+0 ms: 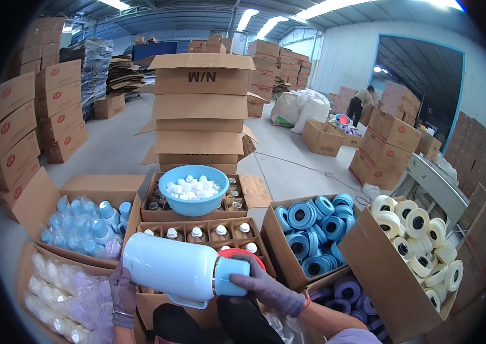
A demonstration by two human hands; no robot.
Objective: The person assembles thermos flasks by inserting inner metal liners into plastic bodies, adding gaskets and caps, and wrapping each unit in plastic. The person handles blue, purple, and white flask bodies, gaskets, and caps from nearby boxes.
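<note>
A light blue thermos flask (168, 266) lies sideways in front of me, held above the boxes, its handle turned downward. My left hand (121, 289), in a grey-purple glove, grips its base end. My right hand (266, 286), also gloved, is closed on the blue cap (229, 276) at the other end. Just behind the flask, a red round thing (241, 252) shows in part. Under and beyond it stands a divided carton (225, 220) of bottle-like pieces with white tops. A blue basin (194, 204) full of small white stoppers (197, 186) rests on the carton behind.
Left are cartons of blue cups (85, 226) and bagged white-and-purple parts (62, 292). On the right, cartons hold blue rings (317, 229), cream rings (420, 246) and purple rings (349, 292). Stacked open cartons (200, 114) rise ahead; a person (361, 104) stands far right.
</note>
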